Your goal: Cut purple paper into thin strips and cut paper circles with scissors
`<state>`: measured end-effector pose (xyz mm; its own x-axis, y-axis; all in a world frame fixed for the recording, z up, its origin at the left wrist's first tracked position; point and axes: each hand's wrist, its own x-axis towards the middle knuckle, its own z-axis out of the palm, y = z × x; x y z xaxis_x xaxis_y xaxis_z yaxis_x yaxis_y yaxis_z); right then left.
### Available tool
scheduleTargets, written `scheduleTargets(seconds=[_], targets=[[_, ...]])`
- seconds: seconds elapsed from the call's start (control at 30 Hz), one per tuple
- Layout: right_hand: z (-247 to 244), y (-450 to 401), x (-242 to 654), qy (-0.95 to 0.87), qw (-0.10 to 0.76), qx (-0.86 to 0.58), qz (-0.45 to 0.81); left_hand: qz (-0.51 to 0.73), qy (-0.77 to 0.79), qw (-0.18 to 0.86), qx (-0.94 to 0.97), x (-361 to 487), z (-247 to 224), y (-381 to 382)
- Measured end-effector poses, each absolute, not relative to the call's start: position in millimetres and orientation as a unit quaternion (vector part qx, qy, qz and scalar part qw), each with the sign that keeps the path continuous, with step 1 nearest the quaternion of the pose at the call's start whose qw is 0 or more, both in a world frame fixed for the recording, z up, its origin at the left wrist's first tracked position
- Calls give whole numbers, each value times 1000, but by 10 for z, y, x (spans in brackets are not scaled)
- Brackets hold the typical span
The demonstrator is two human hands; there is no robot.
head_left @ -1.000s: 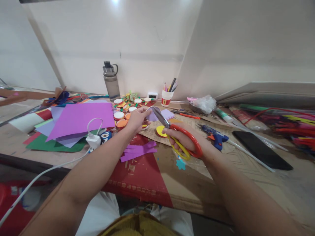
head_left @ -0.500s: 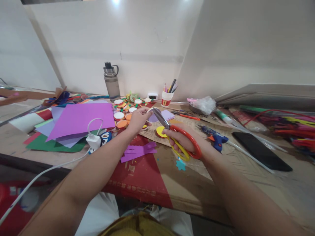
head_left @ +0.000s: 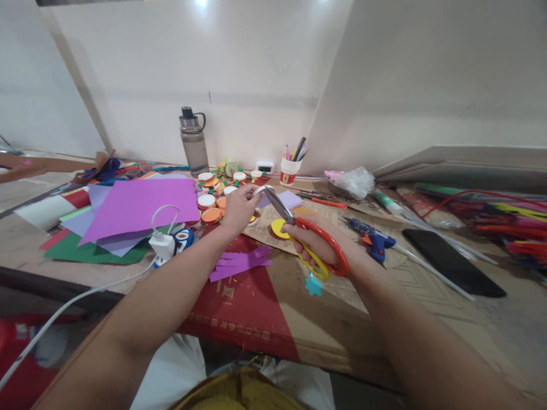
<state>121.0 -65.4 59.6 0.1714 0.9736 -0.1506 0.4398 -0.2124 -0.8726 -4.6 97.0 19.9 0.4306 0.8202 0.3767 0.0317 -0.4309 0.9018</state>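
My right hand point(head_left: 314, 239) is closed around scissors point(head_left: 332, 247) with one red and one yellow handle loop. Their blades point up and left, with the tips at a pale paper piece point(head_left: 262, 189). That piece is pinched in the fingers of my left hand point(head_left: 240, 209), which partly hide its shape. Below the blades lies a yellow paper disc point(head_left: 280, 229) with a red edge. Purple paper strips point(head_left: 241, 263) rest on the red part of the cardboard, left of a blue flower-shaped cutout point(head_left: 313, 285).
Purple sheets point(head_left: 145, 202) and a white plug point(head_left: 162, 246) with its cable lie left. A water bottle point(head_left: 194, 142) and a pen cup point(head_left: 291, 169) stand behind several round paper pieces point(head_left: 207, 201). Rightward are a blue glue gun point(head_left: 379, 246) and a black phone point(head_left: 453, 262).
The pale paper in my left hand has tilted, showing less of its lilac face and more of a white edge. Both hands stay nearly in place.
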Motion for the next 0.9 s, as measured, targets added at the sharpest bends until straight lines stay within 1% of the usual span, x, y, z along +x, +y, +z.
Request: scheduleTargets(seconds=[0.13, 0.23, 0.4, 0.5, 0.9], targets=[[602, -655, 1208, -520, 348, -682, 379, 443, 295, 461, 710, -48, 190, 979], [618, -656, 1206, -521, 342, -685, 378, 436, 288, 497, 693, -38, 176, 996], [615, -654, 1216, -527, 345, -679, 376, 413, 275, 633, 594, 5, 178, 1020], [606, -652, 1218, -526, 347, -680, 375, 401, 278, 687, 539, 19, 197, 1020], [621, -654, 1204, -524, 340, -685, 375, 386, 265, 716, 518, 14, 175, 1015]])
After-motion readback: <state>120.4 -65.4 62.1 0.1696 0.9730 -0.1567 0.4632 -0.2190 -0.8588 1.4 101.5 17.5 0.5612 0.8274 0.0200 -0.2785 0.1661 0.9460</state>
